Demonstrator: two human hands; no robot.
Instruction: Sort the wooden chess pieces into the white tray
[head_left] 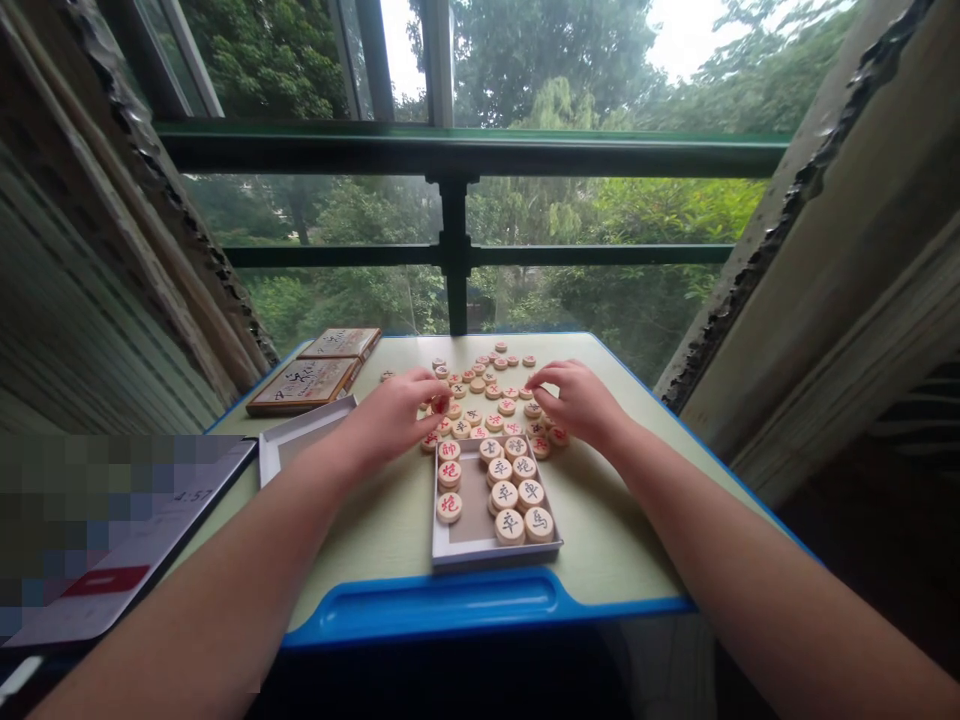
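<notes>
Several round wooden chess pieces (pixel 491 385) with red and black characters lie scattered on a pale table with a blue rim (pixel 450 610). A shallow grey box (pixel 496 550) in front of me holds several more pieces in rows. My left hand (pixel 397 412) rests at the left side of the pile, fingers pinched on one piece (pixel 440 404). My right hand (pixel 577 400) hovers over the right side of the pile, fingers curled down onto the pieces; I cannot make out whether it holds one.
A second empty box tray (pixel 300 438) lies to the left of my left arm. Two brown printed box lids (pixel 315 375) lie at the table's far left corner. A paper sheet (pixel 127 560) sits at the left. A green railing and window stand beyond the table.
</notes>
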